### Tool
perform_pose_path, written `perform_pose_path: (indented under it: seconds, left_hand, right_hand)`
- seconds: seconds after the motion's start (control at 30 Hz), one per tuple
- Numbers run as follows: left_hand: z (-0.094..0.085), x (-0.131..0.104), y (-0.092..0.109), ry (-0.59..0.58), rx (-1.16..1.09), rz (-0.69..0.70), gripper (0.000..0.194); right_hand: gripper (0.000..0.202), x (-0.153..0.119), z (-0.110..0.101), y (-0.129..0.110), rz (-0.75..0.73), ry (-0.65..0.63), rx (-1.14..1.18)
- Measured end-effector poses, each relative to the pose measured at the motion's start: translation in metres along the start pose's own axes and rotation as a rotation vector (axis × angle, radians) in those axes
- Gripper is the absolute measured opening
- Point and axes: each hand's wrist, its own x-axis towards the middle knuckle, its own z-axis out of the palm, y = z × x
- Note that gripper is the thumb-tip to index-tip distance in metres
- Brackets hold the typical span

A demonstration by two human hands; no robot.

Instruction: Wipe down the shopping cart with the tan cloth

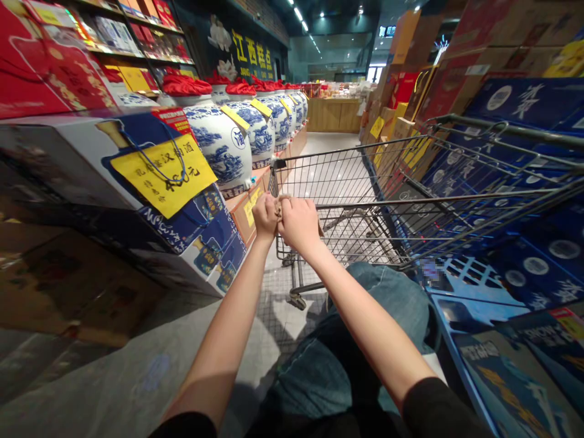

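My left hand [266,216] and my right hand [298,224] are held out in front of me, close together, with the fingers curled in. A small tan, crumpled bit [278,210] shows between them; its kind is unclear, and most of it is hidden by the fingers. A brown edge peeks out beside the right hand. Just past the hands stands a wire shopping cart [351,176], its near left corner right by them. I cannot tell whether either hand touches it.
Blue-and-white jars [219,146] with red cloth tops line the left, behind stacked gift boxes [182,237] with a yellow price sign [166,173]. Blue cartons [515,103] and a light-blue plastic crate [474,277] crowd the right. A wooden counter [333,114] stands far ahead.
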Motion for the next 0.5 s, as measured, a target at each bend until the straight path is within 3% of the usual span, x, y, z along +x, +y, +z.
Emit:
perform_pose_path:
  seconds: [0.1, 0.2, 0.3, 0.37, 0.43, 0.5]
  left_hand:
    - [-0.006, 0.003, -0.004, -0.101, 0.006, 0.062, 0.057]
    - [-0.009, 0.005, -0.003, -0.157, 0.003, 0.1, 0.057]
    - [-0.006, 0.004, 0.003, -0.106, -0.004, 0.075, 0.055]
    - [-0.002, 0.003, 0.008, -0.037, -0.004, 0.05, 0.055]
    - [0.002, 0.001, 0.013, 0.017, 0.0, 0.038, 0.055]
    - [0.002, -0.001, 0.015, 0.025, 0.0, 0.044, 0.055]
  right_hand:
    - [0.019, -0.005, -0.002, 0.003, -0.084, -0.009, -0.018]
    - [0.017, -0.015, -0.011, 0.034, -0.064, 0.038, -0.054]
    - [0.015, -0.027, -0.022, 0.072, 0.081, 0.176, -0.069]
    - [0.016, -0.031, -0.023, 0.085, 0.139, 0.272, -0.066]
    - [0.018, -0.031, -0.019, 0.08, 0.173, 0.321, -0.074]
    - [0.019, -0.027, -0.009, 0.06, 0.158, 0.308, -0.079]
